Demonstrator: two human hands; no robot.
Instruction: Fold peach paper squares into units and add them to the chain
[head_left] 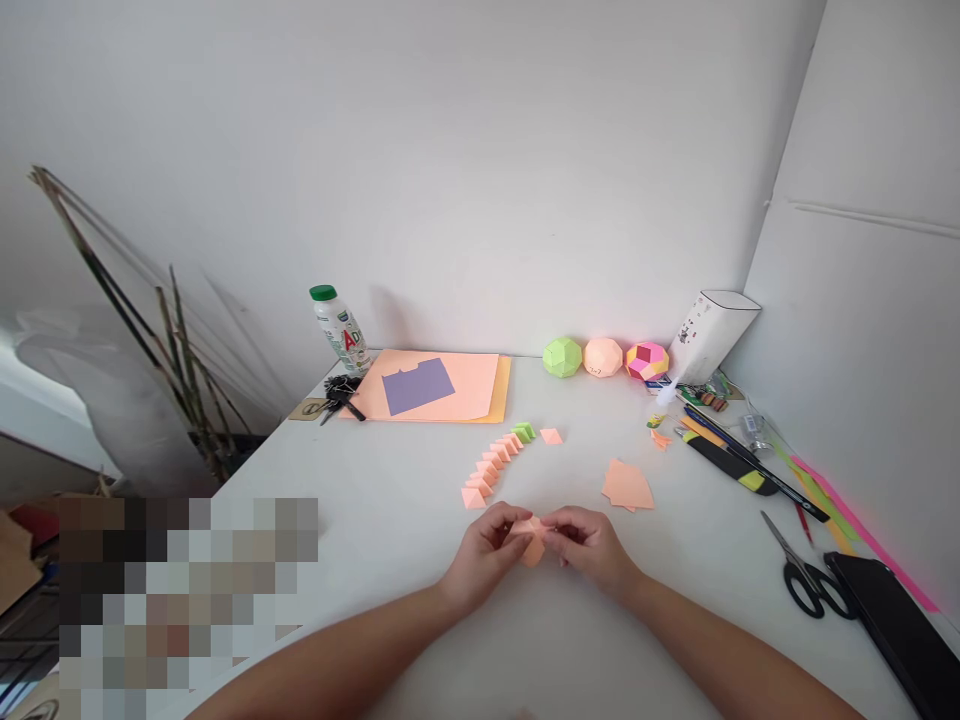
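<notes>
Looking outward from the fingertips, I find the nearest obstacle just beyond the left hand (471,562): a curved row of folded peach pieces (491,467), with green pieces (524,432) at its far end. A lone peach piece (552,437) lies straight past the fingers, slightly beyond that row's end. Near the right hand (597,550), ahead and to its right, I have a small stack of peach paper (628,485). Farther right of the fingers sit the scissors (810,574), a black-and-yellow cutter (727,462) and a dark flat object (885,600) at the table's side. Well beyond the fingertips, along the wall, stand three faceted balls (603,357); far off to the left are large peach sheets (476,385), a purple sheet (418,387), keys (341,392) and a green-capped bottle (343,332).

Both forearms reach in from the near side and converge, hands turned toward each other. Between them, above the table (405,540), I see the small peach paper piece (532,553), pinched by thumb and forefinger on each side, with hardly any gap. The remaining fingers curl inward; their exact placement I can't tell.
</notes>
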